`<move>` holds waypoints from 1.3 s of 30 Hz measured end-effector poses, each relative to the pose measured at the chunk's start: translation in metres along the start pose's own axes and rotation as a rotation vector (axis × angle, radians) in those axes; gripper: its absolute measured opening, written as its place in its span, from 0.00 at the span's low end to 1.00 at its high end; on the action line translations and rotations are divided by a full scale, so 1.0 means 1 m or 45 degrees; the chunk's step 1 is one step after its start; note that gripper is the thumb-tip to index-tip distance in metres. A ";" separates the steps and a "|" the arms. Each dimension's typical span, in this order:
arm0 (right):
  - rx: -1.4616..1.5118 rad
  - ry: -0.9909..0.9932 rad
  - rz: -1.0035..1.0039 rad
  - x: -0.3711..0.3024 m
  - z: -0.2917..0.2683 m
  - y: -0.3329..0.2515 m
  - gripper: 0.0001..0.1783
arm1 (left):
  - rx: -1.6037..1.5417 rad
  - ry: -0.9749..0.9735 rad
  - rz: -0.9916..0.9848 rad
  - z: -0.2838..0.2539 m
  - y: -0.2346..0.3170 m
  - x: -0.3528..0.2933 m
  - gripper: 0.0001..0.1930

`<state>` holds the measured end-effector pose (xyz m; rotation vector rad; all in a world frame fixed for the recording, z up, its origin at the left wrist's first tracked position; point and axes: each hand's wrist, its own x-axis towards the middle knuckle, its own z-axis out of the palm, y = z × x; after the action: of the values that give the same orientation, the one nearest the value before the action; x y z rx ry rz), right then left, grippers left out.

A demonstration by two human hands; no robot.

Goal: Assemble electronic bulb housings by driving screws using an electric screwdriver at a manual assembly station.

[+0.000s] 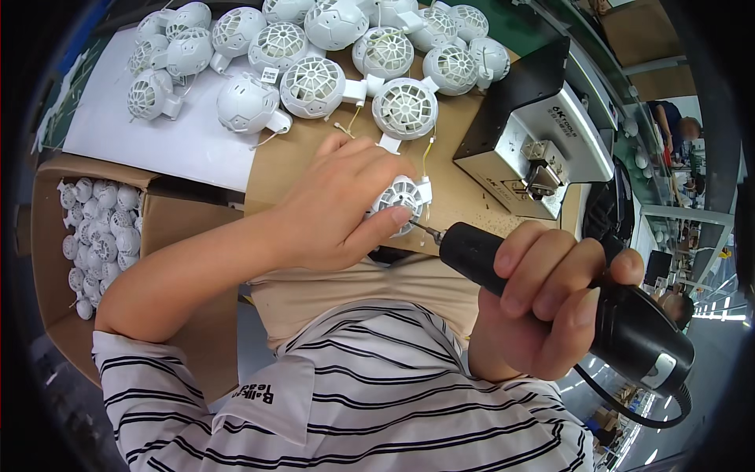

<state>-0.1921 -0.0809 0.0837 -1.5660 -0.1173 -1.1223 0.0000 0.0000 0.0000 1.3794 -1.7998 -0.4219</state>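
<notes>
a white round housing with open ribs (pixel 403 193) is held down by the left hand (pixel 354 200), whose fingers are bent over it and whose thumb is laid on its near side. it is placed at the front edge of the brown work surface (pixel 275 165). a black electric screwdriver (pixel 643 337) is gripped by the right hand (pixel 550 299), with the fingers wrapped around its body. its thin bit (pixel 427 230) is pointed at the housing, close to the left thumb; whether a screw is touched cannot be told. beyond the hands, many other white housings (pixel 311 86) are gathered. at the right, a black and silver metal device (pixel 503 185) is set. at the left, small white parts (pixel 98 244) are kept in a cardboard box (pixel 193 291).
</notes>
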 end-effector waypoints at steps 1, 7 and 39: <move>0.000 -0.002 0.001 0.000 0.000 -0.001 0.22 | 0.005 -0.017 -0.008 -0.001 0.001 0.000 0.15; -0.001 0.018 0.016 0.000 0.005 -0.001 0.21 | 0.014 -0.021 -0.010 0.004 0.000 -0.001 0.16; 1.141 0.220 0.486 -0.103 -0.182 0.043 0.13 | 1.022 -0.105 -2.580 -0.151 0.100 -0.303 0.31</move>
<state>-0.3273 -0.1936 -0.0378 -0.6496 -0.1670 -0.7301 0.0727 0.3426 0.0414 3.3744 0.1838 -0.6872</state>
